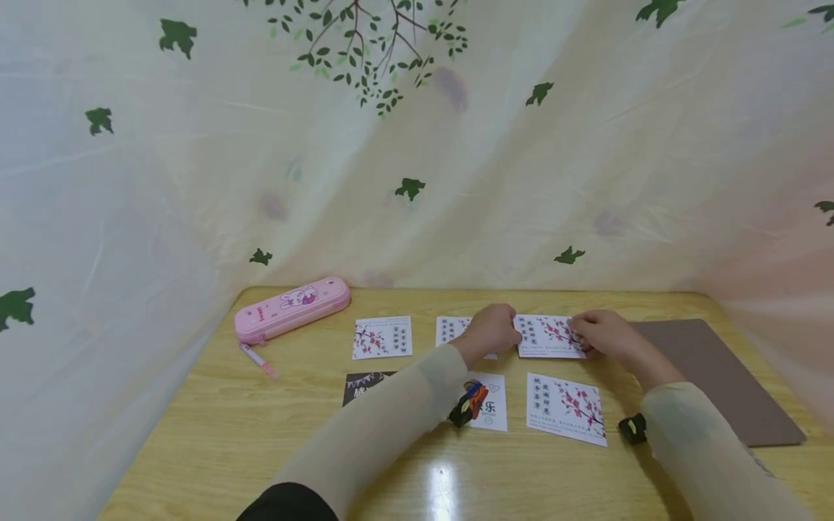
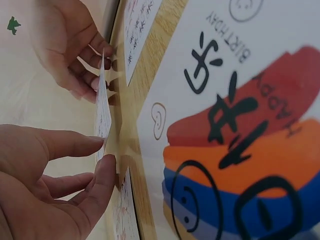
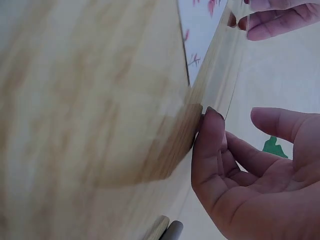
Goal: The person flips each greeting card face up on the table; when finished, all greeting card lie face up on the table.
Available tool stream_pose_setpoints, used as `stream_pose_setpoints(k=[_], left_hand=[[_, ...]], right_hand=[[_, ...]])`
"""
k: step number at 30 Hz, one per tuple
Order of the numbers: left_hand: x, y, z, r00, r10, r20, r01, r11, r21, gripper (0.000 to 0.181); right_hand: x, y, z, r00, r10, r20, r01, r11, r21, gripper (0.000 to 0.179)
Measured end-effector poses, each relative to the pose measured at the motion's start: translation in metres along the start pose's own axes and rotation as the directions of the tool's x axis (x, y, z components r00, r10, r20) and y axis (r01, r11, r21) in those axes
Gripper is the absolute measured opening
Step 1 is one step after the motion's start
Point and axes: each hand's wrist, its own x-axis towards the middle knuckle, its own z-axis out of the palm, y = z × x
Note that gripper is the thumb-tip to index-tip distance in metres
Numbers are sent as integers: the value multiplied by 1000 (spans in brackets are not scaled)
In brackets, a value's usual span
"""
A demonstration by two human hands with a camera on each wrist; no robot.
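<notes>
A white greeting card [image 1: 549, 337] with pink blossoms and dark characters is between my hands at the back of the table. My left hand [image 1: 490, 331] pinches its left edge between thumb and finger; the left wrist view shows this card [image 2: 102, 117] edge-on, tilted up from the wood. At its right edge is my right hand [image 1: 606, 337], fingertips against the edge. In the right wrist view that hand's thumb [image 3: 277, 122] stands apart from the fingers. Directly in front lies another blossom card [image 1: 565, 407], and my left arm partly covers a colourful birthday card [image 1: 495, 416].
More blossom cards lie at the back left [image 1: 382, 337] and partly behind my left hand [image 1: 449, 327]. A dark card [image 1: 365, 383] shows past my left sleeve. The pink pencil case [image 1: 293, 310] is at the far left, a grey-brown board [image 1: 717, 383] at the right.
</notes>
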Motion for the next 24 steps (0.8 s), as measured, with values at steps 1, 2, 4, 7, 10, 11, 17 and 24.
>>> stream_pose_setpoints(k=[1, 2, 4, 7, 10, 11, 17, 24], left_hand=[[0, 0, 0, 1000, 1, 4, -1, 1000, 3, 22], [1, 0, 0, 1000, 3, 5, -3, 1000, 10, 22], [1, 1, 0, 1000, 10, 5, -11, 999, 33, 25], [0, 1, 1, 1000, 1, 8, -2, 999, 32, 42], [-2, 0, 0, 1000, -11, 9, 11, 1000, 10, 56], [-2, -1, 0, 1000, -8, 8, 8, 1000, 3, 59], [-19, -7, -7, 996, 82, 19, -80, 994, -68, 48], [-72, -14, -34, 956, 293, -8, -291, 954, 72, 49]], right_hand=[[1, 0, 0, 1000, 3, 2, -3, 1000, 3, 58], [1, 0, 0, 1000, 7, 2, -7, 1000, 9, 58], [0, 1, -1, 1000, 12, 6, -12, 1000, 23, 59], [-3, 1, -1, 1000, 21, 16, -22, 999, 49, 61], [-5, 3, -1, 999, 28, 18, -29, 997, 68, 64], [-5, 4, -1, 999, 28, 17, -29, 997, 70, 65], [-14, -2, -1, 1000, -24, -17, 25, 998, 51, 71], [-47, -33, 7, 992, -106, -64, 104, 994, -37, 79]])
